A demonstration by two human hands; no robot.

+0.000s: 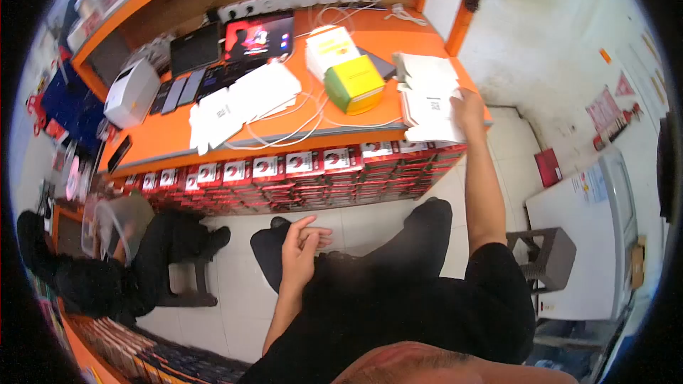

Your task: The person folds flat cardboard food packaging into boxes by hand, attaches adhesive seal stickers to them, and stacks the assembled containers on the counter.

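My right hand reaches to the right end of the orange counter. Its fingers close over the edge of a stack of flat white cartons with small dark print. Above my lap my left hand is raised with nothing in it, its fingers loosely apart. To the left of the stack stand a yellow and green box and a white box with yellow print. More flat white cartons lie spread in the middle of the counter, with a white cable looping beside them.
On the orange counter are a lit tablet, several phones and a white printer-like device. Red and white packs fill its front. Another person in dark clothes sits at left. A stool and a white freezer stand at right.
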